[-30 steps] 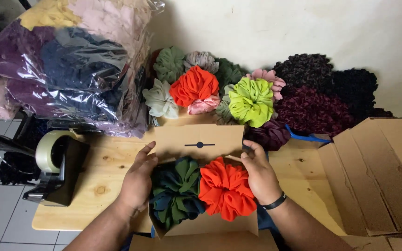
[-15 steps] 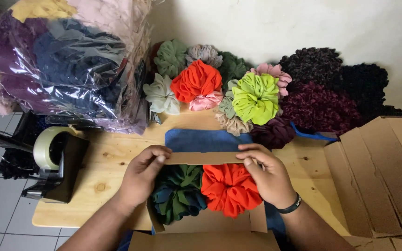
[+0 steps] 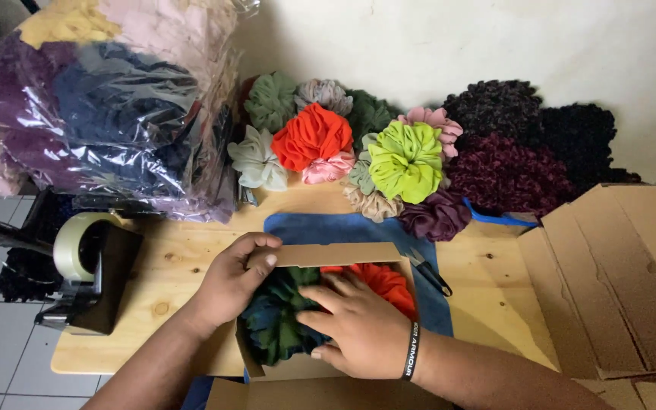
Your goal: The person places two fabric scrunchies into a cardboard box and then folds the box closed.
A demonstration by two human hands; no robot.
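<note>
**Desk:** What is in the frame?

**Photographer:** A person packs fabric scrunchies into a small cardboard box (image 3: 298, 364) on a wooden table (image 3: 176, 266). The right hand (image 3: 354, 326) lies flat with fingers spread, pressing down on a dark green scrunchie (image 3: 271, 326) and an orange scrunchie (image 3: 389, 285) inside the box. The orange one sits just beyond that hand's fingertips, the green one under and beside its palm. The left hand (image 3: 233, 277) pinches the box's far flap (image 3: 328, 254) between thumb and curled fingers, the flap tilted over the contents.

**Desk:** How would the step be done well, in your judgement?

**Photographer:** Keep the right palm level so both scrunchies stay below the rim, then slide it out toward the wrist as the flap comes down, so no fabric gets caught in the fold. The left hand should guide the flap by its edge, evenly, not by one corner. The cloth is springy and likely to puff back up.

**Desk:** Anything close by?

**Photographer:** A blue cloth (image 3: 320, 228) lies under the box, beyond both hands. A dark tool (image 3: 430, 275), too small to identify, rests just past the right hand. A tape dispenser (image 3: 89, 277) stands outward of the left hand, a heap of loose scrunchies (image 3: 389, 156) well beyond, flat cardboard (image 3: 616, 281) outward of the right arm.
</note>
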